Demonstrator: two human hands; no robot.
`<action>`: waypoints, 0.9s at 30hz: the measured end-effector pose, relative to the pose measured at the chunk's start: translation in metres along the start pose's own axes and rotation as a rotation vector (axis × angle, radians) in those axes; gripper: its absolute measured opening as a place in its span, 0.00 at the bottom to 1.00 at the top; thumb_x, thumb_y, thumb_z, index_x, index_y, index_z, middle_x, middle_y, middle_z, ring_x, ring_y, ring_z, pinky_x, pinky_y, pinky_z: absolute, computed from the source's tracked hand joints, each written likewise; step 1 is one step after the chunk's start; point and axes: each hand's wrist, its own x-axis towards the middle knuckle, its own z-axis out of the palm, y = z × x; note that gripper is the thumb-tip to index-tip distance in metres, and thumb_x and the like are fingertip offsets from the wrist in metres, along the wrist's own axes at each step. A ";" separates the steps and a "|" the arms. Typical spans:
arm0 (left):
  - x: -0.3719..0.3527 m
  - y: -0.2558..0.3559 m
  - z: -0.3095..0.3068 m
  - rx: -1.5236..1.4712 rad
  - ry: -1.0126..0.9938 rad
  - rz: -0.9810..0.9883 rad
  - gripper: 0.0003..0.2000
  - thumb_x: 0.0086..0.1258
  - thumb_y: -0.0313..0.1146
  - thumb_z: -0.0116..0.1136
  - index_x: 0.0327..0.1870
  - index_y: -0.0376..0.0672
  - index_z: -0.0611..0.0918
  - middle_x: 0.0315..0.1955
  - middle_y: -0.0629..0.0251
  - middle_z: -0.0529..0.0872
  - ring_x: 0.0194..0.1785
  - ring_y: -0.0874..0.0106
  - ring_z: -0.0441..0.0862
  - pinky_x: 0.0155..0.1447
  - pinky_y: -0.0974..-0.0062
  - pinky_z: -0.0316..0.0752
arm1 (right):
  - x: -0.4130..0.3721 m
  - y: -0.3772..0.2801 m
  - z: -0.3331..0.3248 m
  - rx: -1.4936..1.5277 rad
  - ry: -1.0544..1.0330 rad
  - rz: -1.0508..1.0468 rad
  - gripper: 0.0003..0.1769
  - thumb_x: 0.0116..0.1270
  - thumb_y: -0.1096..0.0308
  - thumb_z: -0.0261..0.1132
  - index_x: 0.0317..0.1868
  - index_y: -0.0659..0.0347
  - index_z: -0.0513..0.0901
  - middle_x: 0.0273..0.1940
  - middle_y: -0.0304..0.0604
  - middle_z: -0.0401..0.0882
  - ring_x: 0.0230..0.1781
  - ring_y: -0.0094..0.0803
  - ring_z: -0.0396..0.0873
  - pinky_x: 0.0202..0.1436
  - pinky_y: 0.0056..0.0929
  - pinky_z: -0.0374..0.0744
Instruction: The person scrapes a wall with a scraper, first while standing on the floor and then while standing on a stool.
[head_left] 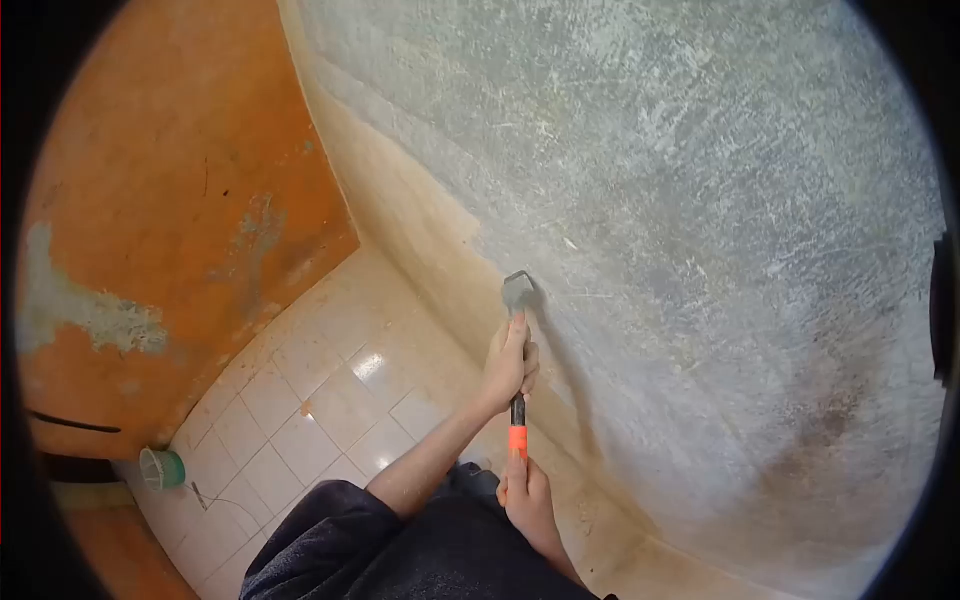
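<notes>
A long-handled scraper [518,290] has a grey, dusty head, a black shaft and an orange grip. Its head meets the wall [680,220] where grey scraped surface borders a cream-coloured strip. My left hand [511,365] is wrapped round the shaft just below the head, thumb pointing up along it. Lower down, my right hand [528,498] is closed round the orange grip near my body. Part of the handle is hidden by my fingers.
An orange wall [180,150] with grey bare patches stands at the left. Pale floor tiles [290,430] lie below it, dusty near the walls. A green and white container [163,468] lies at the lower left, beside a thin cord.
</notes>
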 end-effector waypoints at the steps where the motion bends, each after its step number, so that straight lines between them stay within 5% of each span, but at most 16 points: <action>1: 0.007 -0.002 0.000 -0.029 0.013 0.014 0.21 0.79 0.57 0.38 0.32 0.49 0.62 0.10 0.74 0.60 0.07 0.79 0.59 0.09 0.78 0.58 | 0.008 0.000 -0.004 -0.028 0.017 -0.022 0.21 0.80 0.54 0.50 0.32 0.60 0.73 0.19 0.35 0.67 0.16 0.22 0.69 0.21 0.24 0.68; 3: 0.022 0.031 -0.022 0.014 0.016 0.068 0.21 0.80 0.57 0.37 0.31 0.49 0.63 0.10 0.74 0.60 0.07 0.79 0.59 0.09 0.77 0.57 | 0.029 -0.015 0.025 0.007 0.018 -0.095 0.22 0.80 0.54 0.49 0.32 0.63 0.73 0.18 0.35 0.67 0.15 0.24 0.69 0.21 0.26 0.69; 9: -0.003 0.002 0.003 0.004 -0.045 -0.010 0.23 0.79 0.60 0.35 0.33 0.50 0.62 0.10 0.74 0.61 0.08 0.79 0.59 0.10 0.77 0.59 | -0.001 0.000 0.002 0.086 0.022 -0.064 0.24 0.80 0.54 0.50 0.31 0.65 0.74 0.18 0.36 0.69 0.15 0.22 0.69 0.21 0.27 0.67; 14: 0.009 0.013 -0.020 -0.042 -0.066 -0.008 0.23 0.79 0.61 0.32 0.37 0.49 0.64 0.12 0.72 0.64 0.09 0.78 0.62 0.11 0.78 0.63 | 0.012 -0.010 -0.002 0.021 -0.053 0.049 0.20 0.80 0.55 0.50 0.39 0.64 0.74 0.19 0.35 0.71 0.16 0.20 0.70 0.21 0.23 0.69; 20: 0.018 0.023 -0.039 -0.199 -0.156 -0.297 0.24 0.79 0.62 0.27 0.39 0.51 0.67 0.16 0.71 0.68 0.13 0.74 0.65 0.19 0.71 0.70 | 0.024 -0.009 0.029 0.193 0.044 0.049 0.19 0.80 0.55 0.51 0.46 0.65 0.74 0.22 0.37 0.72 0.15 0.20 0.69 0.19 0.21 0.67; 22: 0.034 0.030 -0.042 -0.300 -0.007 -0.375 0.26 0.78 0.64 0.26 0.37 0.52 0.68 0.15 0.74 0.65 0.13 0.76 0.61 0.19 0.73 0.64 | 0.030 -0.014 0.039 0.224 0.054 0.084 0.19 0.80 0.55 0.50 0.48 0.65 0.74 0.23 0.37 0.72 0.16 0.20 0.69 0.20 0.21 0.67; 27: 0.030 0.036 -0.036 -0.330 -0.138 -0.500 0.28 0.77 0.67 0.24 0.33 0.52 0.69 0.13 0.78 0.57 0.13 0.81 0.50 0.18 0.76 0.49 | 0.019 -0.006 0.069 0.215 0.360 0.134 0.17 0.79 0.57 0.55 0.51 0.65 0.75 0.22 0.33 0.69 0.20 0.17 0.67 0.24 0.19 0.66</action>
